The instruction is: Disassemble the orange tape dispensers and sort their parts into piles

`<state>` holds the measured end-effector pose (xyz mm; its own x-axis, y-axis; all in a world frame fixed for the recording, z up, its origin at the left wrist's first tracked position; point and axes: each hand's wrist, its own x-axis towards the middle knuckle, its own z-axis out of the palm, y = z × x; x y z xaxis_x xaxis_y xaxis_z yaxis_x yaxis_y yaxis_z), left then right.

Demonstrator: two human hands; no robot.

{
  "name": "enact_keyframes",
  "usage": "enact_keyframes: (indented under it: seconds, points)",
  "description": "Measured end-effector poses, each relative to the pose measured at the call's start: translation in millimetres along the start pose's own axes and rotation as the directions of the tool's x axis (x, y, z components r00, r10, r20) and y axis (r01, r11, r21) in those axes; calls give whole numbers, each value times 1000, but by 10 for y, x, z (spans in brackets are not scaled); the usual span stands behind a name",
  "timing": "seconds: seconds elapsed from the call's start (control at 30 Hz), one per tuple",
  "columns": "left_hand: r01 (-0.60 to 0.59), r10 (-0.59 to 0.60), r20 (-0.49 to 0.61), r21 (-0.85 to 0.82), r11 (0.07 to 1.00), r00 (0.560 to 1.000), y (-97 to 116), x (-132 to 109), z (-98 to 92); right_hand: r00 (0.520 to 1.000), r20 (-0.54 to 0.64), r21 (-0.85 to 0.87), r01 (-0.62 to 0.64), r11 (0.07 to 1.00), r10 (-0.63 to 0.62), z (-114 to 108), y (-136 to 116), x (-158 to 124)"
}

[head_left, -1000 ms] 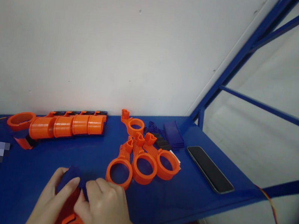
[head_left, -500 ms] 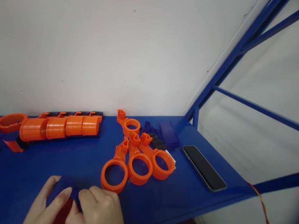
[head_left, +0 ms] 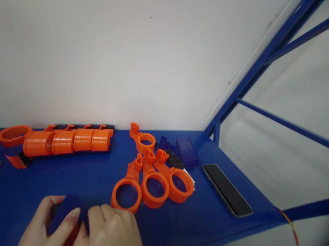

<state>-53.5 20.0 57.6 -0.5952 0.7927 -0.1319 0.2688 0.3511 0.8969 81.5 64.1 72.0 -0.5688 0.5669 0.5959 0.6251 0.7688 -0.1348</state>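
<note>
Fingers (head_left: 73, 215) of both hands press close together on a dark blue piece (head_left: 65, 211), pinching it from either side over an orange printed part (head_left: 70, 241) at the near edge of a blue metal table (head_left: 32, 185). The left hand (head_left: 42, 226) and right hand (head_left: 112, 233) almost meet. Just beyond the right hand lie orange ring-handled parts (head_left: 126, 194), with a row of orange cylinders (head_left: 66, 143) far left and a black smartphone (head_left: 227, 190) far right. The work in hand appears to be fitting the blue piece to the orange part, calling for steady pressure from both hands.
</note>
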Motion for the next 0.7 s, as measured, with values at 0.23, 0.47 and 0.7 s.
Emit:
enact_keyframes:
  seconds: [0.23, 0.47, 0.7]
  points:
    - [-109, 112, -48, 56, 992, 993, 248, -96, 1, 992, 94, 30, 79, 996, -82, -152, 37, 60]
    - [-149, 151, 35, -39, 988, 988, 309, -46, -17, 1000, 19, 169, 16, 985, -20, -67, 70, -31]
    - [-31, 35, 46, -82, 996, 998, 227, -29, 4, 999, 39, 186, 9, 983, -17, -70, 48, -69]
